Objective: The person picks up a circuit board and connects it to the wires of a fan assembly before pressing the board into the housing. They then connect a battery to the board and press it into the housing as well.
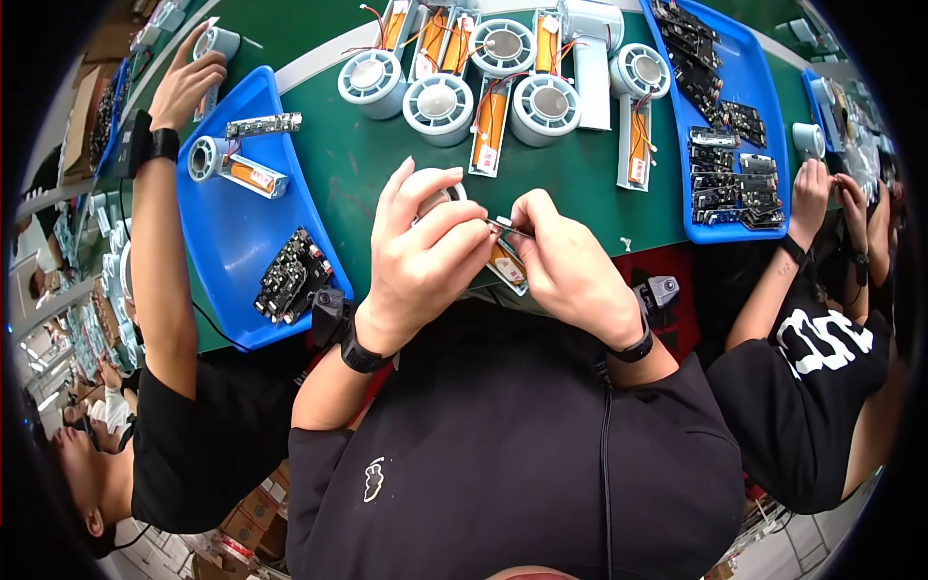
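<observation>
Joining wires seems to be the step in hand on one small fan. The fan is low between the hands, at the near edge of the bench. The left hand curls around its round head. The right hand pinches a thin bit, maybe a wire end, but it is too small to tell. An orange battery shows in the open handle, just below. More fans lie past the hands, and black boards sit in the blue tray on the right. The next move likely calls for a steady left grip while the right fingers line up the thin bit gently.
</observation>
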A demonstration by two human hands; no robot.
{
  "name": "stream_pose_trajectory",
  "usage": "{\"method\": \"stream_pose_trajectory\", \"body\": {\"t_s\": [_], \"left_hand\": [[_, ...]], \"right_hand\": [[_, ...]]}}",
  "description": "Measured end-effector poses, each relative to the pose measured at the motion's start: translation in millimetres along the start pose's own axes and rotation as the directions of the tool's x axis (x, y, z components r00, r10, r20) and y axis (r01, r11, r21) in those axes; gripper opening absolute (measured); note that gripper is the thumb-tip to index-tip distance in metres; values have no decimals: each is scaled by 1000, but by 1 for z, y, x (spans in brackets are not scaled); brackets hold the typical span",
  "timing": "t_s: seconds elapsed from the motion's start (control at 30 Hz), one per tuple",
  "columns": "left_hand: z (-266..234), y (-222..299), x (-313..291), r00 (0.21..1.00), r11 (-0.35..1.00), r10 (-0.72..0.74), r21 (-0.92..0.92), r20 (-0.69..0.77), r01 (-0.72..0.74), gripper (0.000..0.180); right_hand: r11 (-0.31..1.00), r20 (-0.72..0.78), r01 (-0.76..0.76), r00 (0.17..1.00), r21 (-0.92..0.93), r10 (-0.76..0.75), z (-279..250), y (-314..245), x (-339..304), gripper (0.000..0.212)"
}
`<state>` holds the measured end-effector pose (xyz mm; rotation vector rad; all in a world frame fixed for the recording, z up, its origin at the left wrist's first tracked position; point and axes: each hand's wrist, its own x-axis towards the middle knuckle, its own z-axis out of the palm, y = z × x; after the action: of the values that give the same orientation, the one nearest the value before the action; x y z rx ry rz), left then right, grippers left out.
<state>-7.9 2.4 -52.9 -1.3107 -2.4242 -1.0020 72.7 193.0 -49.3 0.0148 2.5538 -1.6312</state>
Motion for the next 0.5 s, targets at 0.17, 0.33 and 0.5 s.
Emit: {"method": "stream_pose_trajectory", "body": {"t_s": [0.17, 0.33, 0.5], "left_hand": [[-5, 5, -1, 997, 988, 61, 137, 54, -68, 18], [-9, 7, 1, 998, 986, 13, 168, 59, -23, 17], [-10, 19, 2, 990, 985, -137, 104, 14, 135, 18]], "right_hand": [[1000, -10, 8, 1000, 1, -8, 1, 2, -6, 14], [1000, -25, 0, 1000, -9, 0, 0, 2, -2, 16], [999, -7, 29, 1000, -33, -29, 0, -5, -4, 21]]}}
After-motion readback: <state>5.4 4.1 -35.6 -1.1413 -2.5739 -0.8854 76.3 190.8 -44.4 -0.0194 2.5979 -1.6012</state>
